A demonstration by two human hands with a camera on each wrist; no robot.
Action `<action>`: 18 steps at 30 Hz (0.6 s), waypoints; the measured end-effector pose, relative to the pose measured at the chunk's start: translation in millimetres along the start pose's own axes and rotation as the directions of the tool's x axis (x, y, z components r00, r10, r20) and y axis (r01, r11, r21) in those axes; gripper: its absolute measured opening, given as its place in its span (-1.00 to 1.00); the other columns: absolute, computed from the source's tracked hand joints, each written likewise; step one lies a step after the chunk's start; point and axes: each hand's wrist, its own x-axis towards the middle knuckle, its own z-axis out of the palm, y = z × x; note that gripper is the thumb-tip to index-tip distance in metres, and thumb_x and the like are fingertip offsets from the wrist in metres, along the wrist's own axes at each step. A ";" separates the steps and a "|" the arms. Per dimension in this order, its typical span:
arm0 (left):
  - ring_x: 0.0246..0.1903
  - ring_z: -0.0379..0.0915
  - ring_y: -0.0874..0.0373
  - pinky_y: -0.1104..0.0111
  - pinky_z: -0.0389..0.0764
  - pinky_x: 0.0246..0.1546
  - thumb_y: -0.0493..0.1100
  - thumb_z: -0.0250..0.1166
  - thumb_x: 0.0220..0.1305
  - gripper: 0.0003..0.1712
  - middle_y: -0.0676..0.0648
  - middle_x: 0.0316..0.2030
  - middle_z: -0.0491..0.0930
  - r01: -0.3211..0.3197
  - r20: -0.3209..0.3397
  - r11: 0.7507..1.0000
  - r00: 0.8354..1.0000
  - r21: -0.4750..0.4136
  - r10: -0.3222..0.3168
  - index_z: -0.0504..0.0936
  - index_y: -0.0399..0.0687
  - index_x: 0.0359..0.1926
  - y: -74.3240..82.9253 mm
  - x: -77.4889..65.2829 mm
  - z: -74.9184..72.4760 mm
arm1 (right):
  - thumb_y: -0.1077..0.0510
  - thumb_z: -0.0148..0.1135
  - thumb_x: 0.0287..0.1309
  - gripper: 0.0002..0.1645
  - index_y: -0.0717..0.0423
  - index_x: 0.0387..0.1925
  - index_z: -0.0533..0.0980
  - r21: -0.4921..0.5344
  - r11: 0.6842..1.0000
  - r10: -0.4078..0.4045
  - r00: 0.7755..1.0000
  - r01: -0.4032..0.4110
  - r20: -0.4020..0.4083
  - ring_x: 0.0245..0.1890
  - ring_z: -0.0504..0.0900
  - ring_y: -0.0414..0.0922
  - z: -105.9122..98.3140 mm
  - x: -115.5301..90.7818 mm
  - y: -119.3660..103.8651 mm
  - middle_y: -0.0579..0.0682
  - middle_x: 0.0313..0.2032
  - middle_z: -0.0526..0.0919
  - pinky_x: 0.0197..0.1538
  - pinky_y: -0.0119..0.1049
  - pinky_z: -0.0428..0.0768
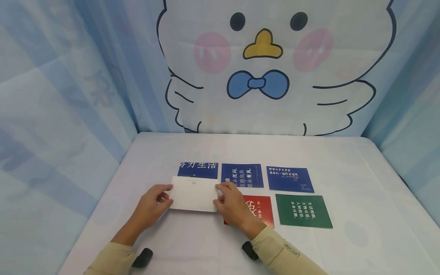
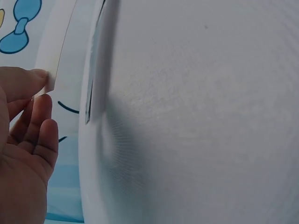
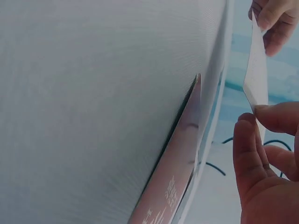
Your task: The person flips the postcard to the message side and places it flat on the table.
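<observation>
A white card point(image 1: 194, 194) is pinched at its two short edges, raised off the table in both wrist views. My left hand point(image 1: 151, 204) holds its left edge between thumb and fingers. At the right edge, my right hand point(image 1: 233, 204) does the same. Just behind the white card lies a blue card point(image 1: 198, 170) with white lettering, its lower part covered. Under my right forearm shows a red card point(image 1: 261, 210), partly hidden by that hand. A second blue card point(image 1: 245, 176) lies beyond my right fingers.
To the right lie a third blue card point(image 1: 290, 179) and a green card point(image 1: 304, 211), both with white lettering. The cards form two rows on a white-covered table point(image 1: 374, 191). A curtain with a cartoon figure point(image 1: 258, 110) hangs behind the table's far edge.
</observation>
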 end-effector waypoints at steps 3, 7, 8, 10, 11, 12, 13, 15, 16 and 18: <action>-0.10 0.49 -0.01 0.09 0.58 0.00 -0.31 0.37 0.24 -0.47 -0.15 0.01 0.55 0.026 0.041 1.000 0.999 0.008 -0.026 0.52 -0.26 0.24 -1.6 -0.3 0.9 | 0.29 0.36 0.20 -0.42 0.36 0.24 0.47 -0.004 1.000 0.014 1.000 -0.014 0.025 -0.19 0.62 -0.09 0.9 0.4 0.1 0.20 0.15 0.47 -0.14 -0.34 0.66; -0.06 0.47 -0.02 0.06 0.55 0.05 -0.29 0.39 0.22 -0.45 -0.17 0.05 0.55 0.041 0.079 0.998 0.996 0.037 -0.044 0.52 -0.26 0.25 -3.2 -1.0 1.5 | 0.28 0.35 0.20 -0.41 0.36 0.25 0.46 -0.019 0.998 0.053 0.995 -0.052 0.080 -0.23 0.55 -0.13 1.8 0.5 -0.4 0.16 0.13 0.47 -0.24 -0.41 0.62; -0.06 0.47 -0.02 0.06 0.55 0.04 -0.30 0.40 0.22 -0.44 -0.17 0.06 0.55 0.042 0.086 0.998 0.995 0.043 -0.046 0.52 -0.26 0.24 -3.3 -1.0 1.6 | 0.27 0.35 0.21 -0.40 0.36 0.26 0.46 -0.029 0.998 0.063 0.994 -0.061 0.093 -0.23 0.54 -0.14 2.1 0.6 -0.6 0.15 0.13 0.46 -0.25 -0.42 0.60; -0.07 0.47 -0.01 0.08 0.55 0.02 -0.30 0.41 0.20 -0.44 -0.17 0.05 0.55 0.041 0.094 0.998 0.994 0.054 -0.045 0.53 -0.27 0.23 -3.5 -1.1 1.7 | 0.26 0.35 0.21 -0.39 0.36 0.27 0.45 -0.048 0.996 0.079 0.990 -0.074 0.116 -0.23 0.52 -0.14 2.5 0.5 -1.3 0.15 0.13 0.46 -0.26 -0.42 0.57; -0.08 0.47 0.00 0.09 0.55 0.01 -0.30 0.42 0.19 -0.44 -0.16 0.04 0.56 0.038 0.098 0.997 0.994 0.061 -0.044 0.53 -0.28 0.22 -3.7 -0.9 1.9 | 0.26 0.35 0.20 -0.39 0.37 0.27 0.45 -0.058 0.996 0.080 0.989 -0.073 0.123 -0.23 0.51 -0.13 2.8 0.6 -1.7 0.15 0.13 0.45 -0.25 -0.40 0.57; -0.10 0.47 0.01 0.10 0.55 -0.01 -0.31 0.42 0.18 -0.45 -0.16 0.03 0.56 0.034 0.100 0.997 0.994 0.069 -0.041 0.54 -0.28 0.21 -3.8 -0.7 1.9 | 0.26 0.36 0.20 -0.38 0.37 0.27 0.44 -0.067 0.995 0.081 0.988 -0.073 0.130 -0.22 0.51 -0.13 2.9 0.6 -2.4 0.15 0.13 0.45 -0.24 -0.38 0.57; -0.11 0.47 0.01 0.12 0.55 -0.03 -0.31 0.43 0.18 -0.46 -0.16 0.02 0.57 0.032 0.102 0.997 0.994 0.076 -0.039 0.55 -0.29 0.19 -3.8 -0.5 2.0 | 0.25 0.36 0.20 -0.37 0.38 0.28 0.44 -0.076 0.994 0.082 0.987 -0.072 0.137 -0.21 0.51 -0.12 3.1 0.5 -3.2 0.15 0.14 0.45 -0.22 -0.37 0.58; -0.13 0.47 0.02 0.13 0.55 -0.05 -0.31 0.44 0.16 -0.47 -0.15 -0.01 0.58 0.032 0.105 0.995 0.994 0.090 -0.041 0.56 -0.29 0.17 -4.7 -0.2 2.2 | 0.26 0.36 0.20 -0.36 0.39 0.28 0.42 -0.085 0.994 0.081 0.985 -0.069 0.149 -0.19 0.52 -0.10 3.7 0.3 -4.4 0.16 0.14 0.44 -0.16 -0.31 0.60; -0.14 0.47 0.03 0.14 0.55 -0.06 -0.31 0.45 0.16 -0.48 -0.15 -0.02 0.58 0.034 0.106 0.995 0.993 0.097 -0.044 0.57 -0.30 0.16 -5.2 -0.1 2.3 | 0.26 0.36 0.20 -0.35 0.40 0.29 0.42 -0.087 0.994 0.082 0.984 -0.068 0.156 -0.17 0.52 -0.09 3.9 0.3 -5.1 0.17 0.14 0.44 -0.12 -0.28 0.61; -0.15 0.47 0.04 0.14 0.55 -0.07 -0.31 0.45 0.15 -0.48 -0.14 -0.05 0.59 0.045 0.111 0.993 0.992 0.107 -0.057 0.57 -0.30 0.15 -5.8 0.2 2.4 | 0.25 0.37 0.20 -0.34 0.39 0.29 0.41 -0.095 0.993 0.088 0.981 -0.072 0.171 -0.14 0.53 -0.06 5.0 -0.1 -6.0 0.18 0.15 0.44 -0.04 -0.22 0.62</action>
